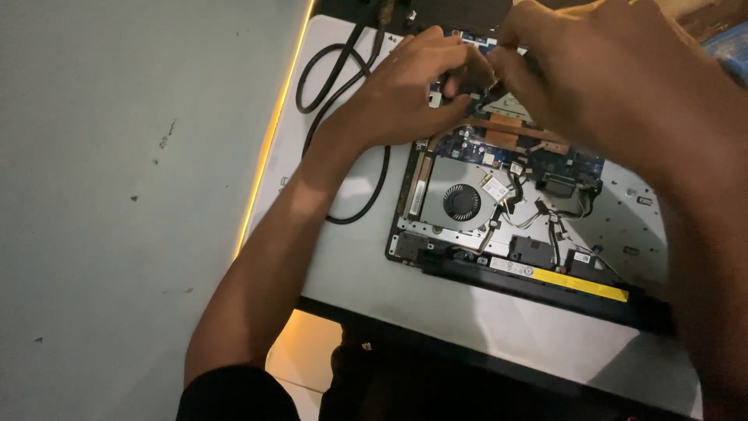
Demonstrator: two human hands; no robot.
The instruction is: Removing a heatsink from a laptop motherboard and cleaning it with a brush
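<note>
An opened laptop (545, 234) lies on a white table (366, 273), its blue circuit board, round black fan (461, 202) and copper heat pipe (506, 134) exposed. My left hand (413, 86) rests on the board's upper left part, fingers curled. My right hand (592, 78) hovers just right of it, fingertips pinched on a small dark part or tool (492, 92) that I cannot make out. Both hands meet above the heat pipe and hide the board beneath. A long black battery with a yellow strip (576, 282) runs along the laptop's near edge.
A looped black cable (343, 78) lies on the table left of the laptop, by my left wrist. A grey floor (117, 195) fills the left side beyond the glowing table edge. Small screws (643, 200) sit on the laptop's right inner panel.
</note>
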